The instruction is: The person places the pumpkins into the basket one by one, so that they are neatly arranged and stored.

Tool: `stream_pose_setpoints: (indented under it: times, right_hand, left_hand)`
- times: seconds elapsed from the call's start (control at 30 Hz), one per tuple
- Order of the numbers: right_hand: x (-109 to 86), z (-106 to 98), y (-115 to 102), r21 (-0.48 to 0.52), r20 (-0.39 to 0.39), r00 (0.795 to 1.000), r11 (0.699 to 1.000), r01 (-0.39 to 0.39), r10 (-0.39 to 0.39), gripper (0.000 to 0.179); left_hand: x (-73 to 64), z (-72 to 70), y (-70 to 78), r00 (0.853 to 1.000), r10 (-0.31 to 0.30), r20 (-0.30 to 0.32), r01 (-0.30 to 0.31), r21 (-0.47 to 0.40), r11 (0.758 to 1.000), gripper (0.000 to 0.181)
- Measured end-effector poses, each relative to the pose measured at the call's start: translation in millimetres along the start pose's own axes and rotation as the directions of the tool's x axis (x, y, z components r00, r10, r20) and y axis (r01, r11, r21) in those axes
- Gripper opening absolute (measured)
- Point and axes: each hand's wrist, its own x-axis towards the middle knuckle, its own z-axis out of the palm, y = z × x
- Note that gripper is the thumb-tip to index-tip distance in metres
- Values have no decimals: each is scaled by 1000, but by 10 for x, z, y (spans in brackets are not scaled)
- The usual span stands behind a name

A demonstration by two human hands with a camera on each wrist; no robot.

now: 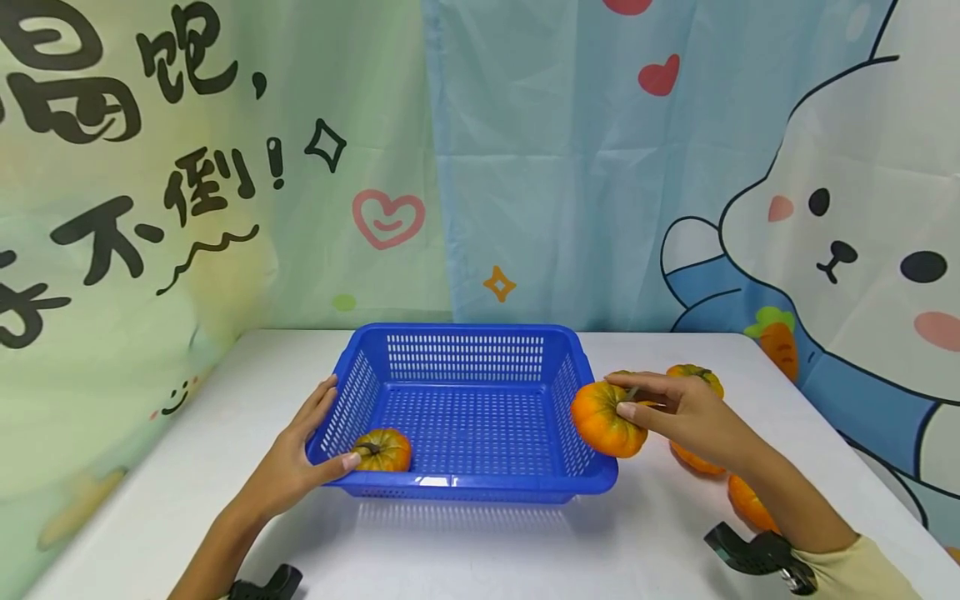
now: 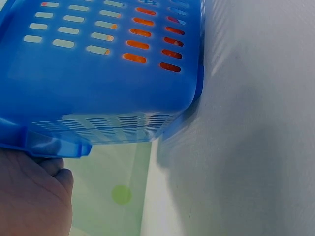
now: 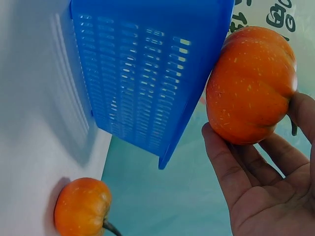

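Note:
My right hand [image 1: 678, 410] holds an orange pumpkin [image 1: 606, 419] with a short stem, thumb on one side and fingers on the other. In the head view this pumpkin overlaps the right rim of a blue plastic basket [image 1: 480, 482]; the right wrist view shows the pumpkin [image 3: 253, 83] raised beside that rim. At the basket's front left corner, my left hand [image 1: 288, 458] grips the rim, its thumb over the top. A second pumpkin [image 1: 384, 451], orange and green, lies inside the basket near that thumb. Its colour shows through the slots in the left wrist view.
Behind and below my right arm, more pumpkins lie on the white table [image 1: 480, 554]: one at the back [image 1: 697, 375], another [image 1: 697, 460] in front of it, and one [image 1: 752, 502] partly covered by the forearm. A printed curtain [image 1: 540, 208] hangs behind the table.

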Motion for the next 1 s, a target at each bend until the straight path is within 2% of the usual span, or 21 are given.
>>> stream_pose_setpoints:
  times: [0.2,0.3,0.5,0.83,1.0]
  right_hand:
    - [68,45,-32,66,23,1000,998,-14,13,42]
    - [97,73,-60,74,20,999,996,-48,47,45]
    - [167,130,-174,31,-39,989,990,-139,140,60]
    - [312,210,-314,4,-19,987,987,-158,158,60]
    - [407,257,-327,-55,-30,985,983,-174,172,58]
  left_hand:
    - [3,5,-14,1000,1,0,-1,9,1000,94]
    - [1,4,-19,1000,0,0,0,12,1000,94]
    - [2,1,-25,1000,1,3,-1,17,1000,93]
    - [1,-5,-12,1000,18,-8,-18,13,1000,94]
    - [-7,8,13,1000,5,-7,-5,15,1000,94]
